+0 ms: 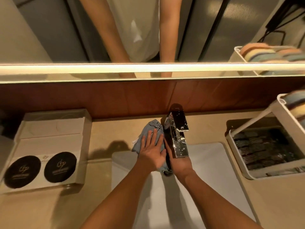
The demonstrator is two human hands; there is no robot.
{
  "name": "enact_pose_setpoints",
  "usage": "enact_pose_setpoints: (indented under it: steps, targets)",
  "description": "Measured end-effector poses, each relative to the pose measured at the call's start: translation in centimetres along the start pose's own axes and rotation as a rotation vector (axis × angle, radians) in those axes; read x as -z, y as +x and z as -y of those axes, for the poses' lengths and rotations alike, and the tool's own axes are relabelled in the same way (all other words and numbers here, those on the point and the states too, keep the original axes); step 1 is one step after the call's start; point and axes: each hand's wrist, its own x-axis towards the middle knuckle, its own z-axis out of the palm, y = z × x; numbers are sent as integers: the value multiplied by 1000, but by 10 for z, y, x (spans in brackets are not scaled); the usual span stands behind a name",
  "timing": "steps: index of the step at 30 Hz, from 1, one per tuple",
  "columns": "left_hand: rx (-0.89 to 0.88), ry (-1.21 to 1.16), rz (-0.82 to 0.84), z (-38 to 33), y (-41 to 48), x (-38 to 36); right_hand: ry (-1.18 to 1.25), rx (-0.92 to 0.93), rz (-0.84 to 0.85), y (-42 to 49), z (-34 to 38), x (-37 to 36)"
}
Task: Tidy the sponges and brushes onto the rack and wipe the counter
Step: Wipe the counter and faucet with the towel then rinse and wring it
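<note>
Cloth point(149, 128), pale blue and crumpled, lies at the centre of the frame on the beige surface point(107, 129), touching the left side of the chrome tap point(179, 144) behind the white sink point(206, 154). The left hand point(152, 151) presses it flat with straight, spread fingers, gripping nothing. The right hand point(180, 163) sits under the tap's spout, mostly hidden, so I cannot tell whether it is open or closed.

The cloth looks soft, light and limp. It should slide easily under a flat palm, and bunching it at the middle would keep loose corners from dragging. Around the wet tap base it may soak up water and get heavier.

At the right edge, the white rack point(237, 151) holds pastel sponges point(296, 100) on its top tier; the dark contents of the lower tier are too blurred to name.

At lower left, a cream box point(49, 129) carries 2 black round pads point(60, 166), each with a pale monogram. The small lettering beneath cannot be read.
</note>
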Motion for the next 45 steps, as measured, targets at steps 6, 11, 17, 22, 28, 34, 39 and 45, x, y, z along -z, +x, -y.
enact_pose_setpoints:
  steps: [6, 11, 17, 22, 28, 34, 39, 45]
  targets:
    - [3, -305, -100, -48, -21, 4, -222, 191, 99, 22, -2, 61]
    - [275, -729, 19, -91, -26, -6, -470, 319, 114, 41, -38, 84]
    - [246, -527, 68, -143, -3, -9, -461, 355, 82, 57, -70, 98]
    - [282, -419, 16, -166, 21, -16, -386, 323, 68, 73, -86, 101]
    - [316, -240, -12, -175, 49, -24, -312, 347, 20, 95, -102, 98]
    - [328, -241, -99, -173, 92, -37, -360, 324, -46, 134, -118, 90]
    - [322, -116, -87, -170, 112, -44, -438, 290, -84, 144, -119, 87]
    - [289, -21, -12, -162, 123, -44, -555, 261, -119, 138, -127, 78]
